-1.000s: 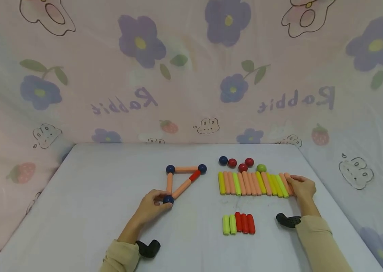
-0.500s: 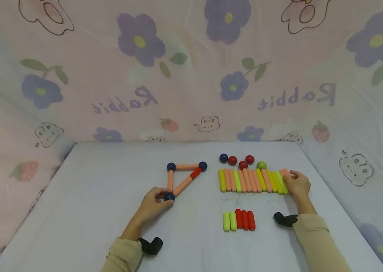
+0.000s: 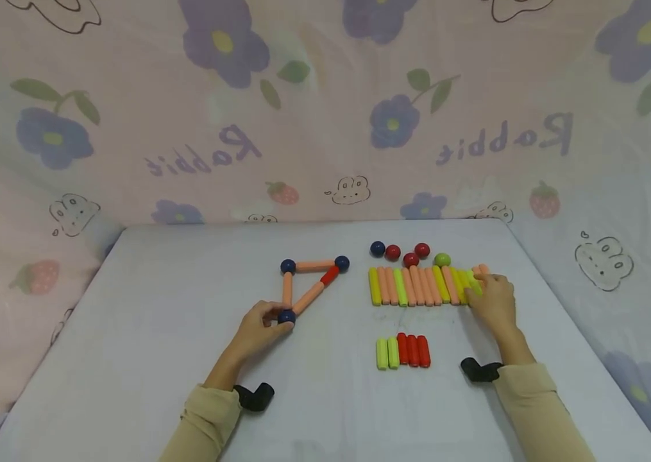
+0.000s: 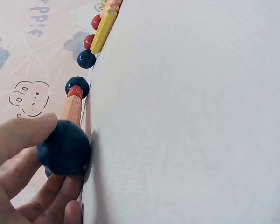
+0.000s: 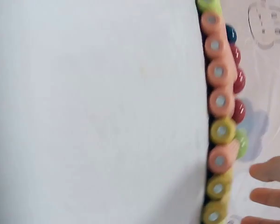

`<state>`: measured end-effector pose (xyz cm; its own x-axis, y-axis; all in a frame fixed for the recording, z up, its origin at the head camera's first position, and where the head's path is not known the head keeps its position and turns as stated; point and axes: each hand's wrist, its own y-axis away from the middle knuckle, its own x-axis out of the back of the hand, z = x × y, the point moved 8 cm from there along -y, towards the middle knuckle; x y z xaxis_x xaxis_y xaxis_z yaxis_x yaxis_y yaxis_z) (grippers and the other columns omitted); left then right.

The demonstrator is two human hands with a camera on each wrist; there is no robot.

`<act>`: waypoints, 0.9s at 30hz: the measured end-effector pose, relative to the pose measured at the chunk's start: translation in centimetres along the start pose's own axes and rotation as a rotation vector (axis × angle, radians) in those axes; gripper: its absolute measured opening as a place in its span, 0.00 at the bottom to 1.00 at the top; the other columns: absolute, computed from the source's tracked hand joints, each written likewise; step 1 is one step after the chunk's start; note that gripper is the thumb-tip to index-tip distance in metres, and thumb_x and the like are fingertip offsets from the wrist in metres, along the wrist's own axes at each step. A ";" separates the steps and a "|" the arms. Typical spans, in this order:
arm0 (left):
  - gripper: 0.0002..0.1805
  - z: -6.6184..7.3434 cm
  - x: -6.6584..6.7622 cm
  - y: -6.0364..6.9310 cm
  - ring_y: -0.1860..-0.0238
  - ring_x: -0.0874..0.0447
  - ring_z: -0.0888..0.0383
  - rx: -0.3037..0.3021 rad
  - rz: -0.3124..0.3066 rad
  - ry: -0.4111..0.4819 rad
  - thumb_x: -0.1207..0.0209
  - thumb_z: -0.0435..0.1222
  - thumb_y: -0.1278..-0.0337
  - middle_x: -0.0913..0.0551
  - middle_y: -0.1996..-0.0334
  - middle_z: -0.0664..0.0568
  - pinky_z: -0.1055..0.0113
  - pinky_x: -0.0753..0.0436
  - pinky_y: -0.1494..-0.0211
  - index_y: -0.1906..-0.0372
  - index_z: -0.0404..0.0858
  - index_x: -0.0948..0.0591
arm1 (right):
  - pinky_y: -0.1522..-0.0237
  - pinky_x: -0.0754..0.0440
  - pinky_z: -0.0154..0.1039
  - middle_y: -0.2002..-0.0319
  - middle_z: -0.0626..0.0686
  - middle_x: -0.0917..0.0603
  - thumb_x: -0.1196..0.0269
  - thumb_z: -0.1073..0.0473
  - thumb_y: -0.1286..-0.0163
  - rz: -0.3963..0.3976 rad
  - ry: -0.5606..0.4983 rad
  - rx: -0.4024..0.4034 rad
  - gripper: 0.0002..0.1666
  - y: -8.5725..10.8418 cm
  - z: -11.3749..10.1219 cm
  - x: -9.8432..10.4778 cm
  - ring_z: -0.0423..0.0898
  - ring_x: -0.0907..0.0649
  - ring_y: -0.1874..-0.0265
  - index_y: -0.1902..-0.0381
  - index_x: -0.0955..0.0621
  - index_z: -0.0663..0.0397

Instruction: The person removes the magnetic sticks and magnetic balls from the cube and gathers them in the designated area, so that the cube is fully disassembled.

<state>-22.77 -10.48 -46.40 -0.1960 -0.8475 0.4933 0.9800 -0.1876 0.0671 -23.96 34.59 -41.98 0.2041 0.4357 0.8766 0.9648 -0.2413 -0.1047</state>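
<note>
Three dark blue balls and several magnetic rods form a flat triangle on the white table. My left hand [image 3: 258,327] pinches the nearest blue ball [image 4: 64,148] between thumb and fingers. From that ball a peach rod [image 3: 287,289] runs away to the back, and a peach rod joined to a red rod [image 3: 329,276] slants to the far right ball [image 3: 342,263]. Over the right end of a row of yellow, peach and green rods [image 3: 414,287] is my right hand [image 3: 495,305]. Its fingers [image 5: 270,200] look spread and hold nothing visible; the hand covers several rod ends.
Behind the row lie a blue ball [image 3: 378,248], three red balls [image 3: 422,249] and a green ball [image 3: 442,259]. Short green rods [image 3: 387,353] and red rods [image 3: 413,350] lie in front of it. A printed curtain [image 3: 302,128] hangs behind the table.
My right hand has moved left along the row from its right end. The left hand stays at the same ball. The head view has tilted down.
</note>
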 end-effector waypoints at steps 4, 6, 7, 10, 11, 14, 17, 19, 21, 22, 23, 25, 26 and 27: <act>0.17 0.1 -0.3 0.1 0.49 0.20 0.52 0.009 -0.030 0.022 0.37 0.35 0.43 0.21 0.53 0.45 0.53 0.23 0.39 0.48 0.39 0.18 | 0.44 0.30 0.69 0.44 0.81 0.29 0.40 0.61 0.36 -0.034 0.002 0.117 0.27 1.7 -2.8 -0.1 0.76 0.31 0.44 0.45 0.26 0.78; 0.16 0.3 -0.4 0.3 0.49 0.20 0.52 0.006 -0.037 0.028 0.37 0.35 0.42 0.21 0.53 0.45 0.50 0.24 0.37 0.48 0.39 0.18 | 0.43 0.29 0.67 0.45 0.78 0.26 0.39 0.61 0.35 -0.041 -0.013 0.172 0.26 2.8 -4.3 -0.6 0.73 0.28 0.44 0.45 0.26 0.77; 0.16 0.4 -0.4 0.3 0.49 0.20 0.52 0.004 -0.038 0.022 0.37 0.35 0.42 0.21 0.54 0.46 0.51 0.23 0.38 0.48 0.40 0.18 | 0.43 0.28 0.66 0.45 0.77 0.25 0.39 0.62 0.35 -0.046 -0.033 0.195 0.26 3.4 -5.1 -0.9 0.71 0.27 0.44 0.44 0.26 0.76; 0.15 0.9 -0.5 0.5 0.53 0.18 0.54 -0.042 -0.038 -0.019 0.36 0.34 0.43 0.21 0.58 0.46 0.53 0.21 0.41 0.49 0.39 0.17 | 0.44 0.25 0.63 0.47 0.72 0.22 0.37 0.62 0.36 -0.060 -0.095 0.251 0.26 4.9 -7.4 -2.1 0.66 0.24 0.47 0.43 0.25 0.72; 0.15 1.1 -0.5 0.6 0.54 0.18 0.54 -0.061 -0.038 -0.037 0.36 0.34 0.44 0.21 0.59 0.46 0.55 0.20 0.43 0.50 0.38 0.17 | 0.45 0.23 0.62 0.48 0.70 0.21 0.37 0.62 0.36 -0.069 -0.115 0.261 0.25 5.3 -8.1 -2.6 0.65 0.23 0.48 0.43 0.25 0.71; 0.16 1.7 -0.7 0.7 0.58 0.18 0.55 -0.119 -0.049 -0.085 0.35 0.34 0.45 0.21 0.63 0.45 0.65 0.18 0.51 0.50 0.37 0.17 | 0.46 0.21 0.59 0.50 0.65 0.18 0.36 0.62 0.36 -0.089 -0.176 0.280 0.23 6.5 -10.3 -4.1 0.61 0.20 0.50 0.45 0.23 0.67; 0.16 2.0 -1.0 0.8 0.59 0.18 0.55 -0.141 -0.077 -0.100 0.35 0.36 0.44 0.21 0.64 0.45 0.73 0.20 0.55 0.50 0.37 0.17 | 0.48 0.19 0.55 0.52 0.62 0.16 0.36 0.62 0.36 -0.110 -0.236 0.299 0.19 7.5 -12.6 -5.6 0.58 0.18 0.51 0.48 0.21 0.64; 0.16 2.1 -1.2 0.9 0.58 0.18 0.55 -0.148 -0.098 -0.109 0.36 0.37 0.42 0.20 0.63 0.46 0.73 0.21 0.55 0.50 0.37 0.17 | 0.50 0.18 0.52 0.54 0.61 0.15 0.35 0.63 0.37 -0.124 -0.281 0.323 0.18 8.0 -14.3 -6.6 0.56 0.17 0.53 0.50 0.20 0.63; 0.16 2.3 -1.1 0.8 0.56 0.17 0.53 -0.156 -0.109 -0.120 0.38 0.38 0.40 0.18 0.61 0.45 0.69 0.19 0.53 0.48 0.37 0.18 | 0.52 0.17 0.50 0.55 0.60 0.15 0.34 0.64 0.38 -0.159 -0.321 0.335 0.16 8.5 -15.9 -7.7 0.54 0.17 0.55 0.51 0.19 0.62; 0.16 2.4 -0.9 0.7 0.55 0.17 0.52 -0.162 -0.102 -0.124 0.39 0.37 0.39 0.18 0.59 0.45 0.67 0.18 0.51 0.47 0.37 0.18 | 0.52 0.16 0.48 0.55 0.59 0.14 0.34 0.64 0.38 -0.181 -0.343 0.340 0.16 8.7 -16.6 -8.3 0.53 0.16 0.56 0.52 0.19 0.62; 0.16 2.5 -0.6 0.6 0.54 0.17 0.51 -0.163 -0.082 -0.132 0.39 0.37 0.39 0.17 0.58 0.44 0.64 0.18 0.50 0.47 0.37 0.18 | 0.53 0.16 0.47 0.55 0.58 0.14 0.34 0.63 0.38 -0.209 -0.358 0.342 0.16 8.9 -17.3 -8.9 0.52 0.16 0.56 0.52 0.19 0.62; 0.16 2.6 0.3 0.2 0.51 0.18 0.49 -0.155 -0.024 -0.132 0.40 0.37 0.38 0.17 0.55 0.44 0.59 0.18 0.48 0.46 0.37 0.18 | 0.55 0.15 0.44 0.56 0.57 0.14 0.35 0.63 0.38 -0.260 -0.378 0.349 0.16 9.3 -18.6 -10.2 0.50 0.16 0.58 0.52 0.19 0.61; 0.16 2.6 0.8 -0.2 0.50 0.19 0.48 -0.153 0.014 -0.127 0.40 0.36 0.38 0.18 0.53 0.43 0.56 0.18 0.47 0.46 0.37 0.19 | 0.56 0.15 0.42 0.56 0.57 0.14 0.35 0.63 0.38 -0.284 -0.385 0.349 0.16 9.5 -19.1 -10.7 0.49 0.17 0.59 0.52 0.19 0.60; 0.16 2.7 1.4 -0.5 0.49 0.19 0.48 -0.148 0.053 -0.122 0.40 0.36 0.38 0.18 0.53 0.43 0.55 0.19 0.46 0.47 0.37 0.18 | 0.56 0.15 0.40 0.57 0.57 0.14 0.35 0.62 0.38 -0.301 -0.388 0.352 0.16 9.6 -19.6 -11.3 0.48 0.17 0.59 0.52 0.19 0.60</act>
<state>-23.46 -10.21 -43.47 -0.1295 -0.7934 0.5948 0.9711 -0.2227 -0.0856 -20.21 10.36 -43.66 -0.1052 0.7411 0.6632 0.9729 0.2147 -0.0856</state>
